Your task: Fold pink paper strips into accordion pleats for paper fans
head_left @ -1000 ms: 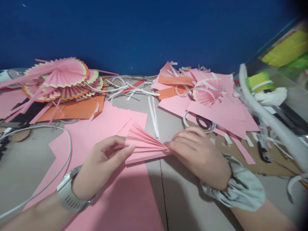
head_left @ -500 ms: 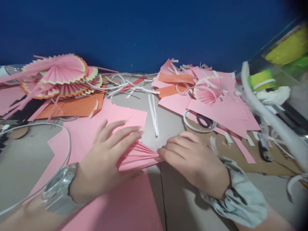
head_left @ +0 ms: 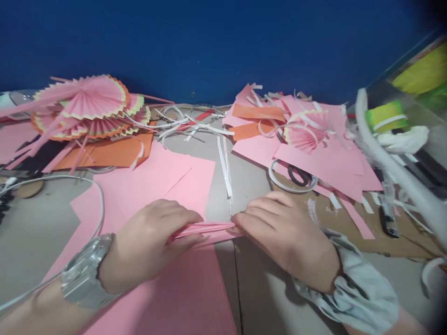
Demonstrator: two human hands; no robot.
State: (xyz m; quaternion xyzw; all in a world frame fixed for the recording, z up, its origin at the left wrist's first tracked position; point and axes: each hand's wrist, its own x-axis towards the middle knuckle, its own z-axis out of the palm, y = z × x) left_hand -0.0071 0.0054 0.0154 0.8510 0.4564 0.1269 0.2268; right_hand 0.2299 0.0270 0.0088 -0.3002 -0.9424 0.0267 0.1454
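Observation:
Between my hands lies a strip of pleated pink paper [head_left: 206,228], its folds pressed together into a narrow bundle. My left hand [head_left: 153,237] grips its left part, thumb below and fingers above. At the other end, my right hand [head_left: 279,232] pinches the paper with its fingers curled; the fingertips are partly hidden. Underneath are loose sheets of pink paper [head_left: 181,298], which spread out beneath my left forearm.
Finished pleated paper fans [head_left: 94,100] are piled at the back left on orange paper [head_left: 111,153]. Pink offcuts [head_left: 314,163], a roll of tape [head_left: 293,188] and cardboard [head_left: 338,228] lie on the right. White strips [head_left: 223,163] are scattered at centre; a white cable [head_left: 101,195] curves at left.
My left hand's fingers have closed from a spread pose onto the pleated paper. The fanned-out pleats are now squeezed into a narrow bundle. My right hand keeps its pinch.

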